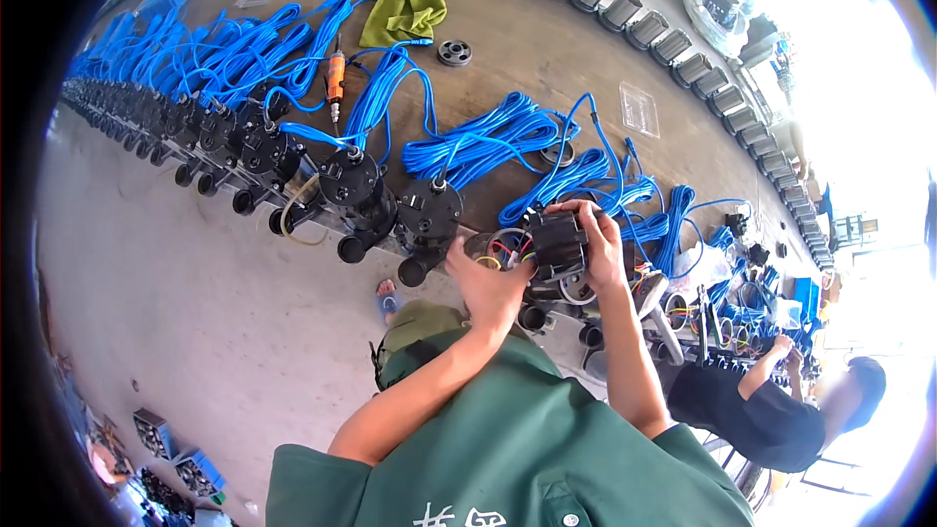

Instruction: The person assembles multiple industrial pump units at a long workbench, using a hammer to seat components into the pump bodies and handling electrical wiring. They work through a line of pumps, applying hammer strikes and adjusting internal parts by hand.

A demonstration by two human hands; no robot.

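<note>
Head view, workbench assembly. The left hand point(485, 285) and the right hand point(597, 246) meet over a small black pump unit point(556, 244) held just above the near edge of the long workbench point(547, 49), at the end of a row of finished black pumps point(348, 185), each trailing a coiled blue cable point(488, 141). The right hand's fingers are wrapped over the top and far side of the unit, closed on it; the left hand presses against its near side, where coloured wires point(508, 249) emerge, but whether those fingers pinch a wire or only steady the body cannot be told. Judged by its build, the unit is rigid, compact and fairly heavy for its size, probably moulded plastic over a motor, best gripped around the housing; the thin wires are limp and easily strained, and should not bear load. The unit's underside and the left fingertips are hidden. A co-worker point(771, 410) at lower right is partly cut off, and glare washes out the right rim.
</note>
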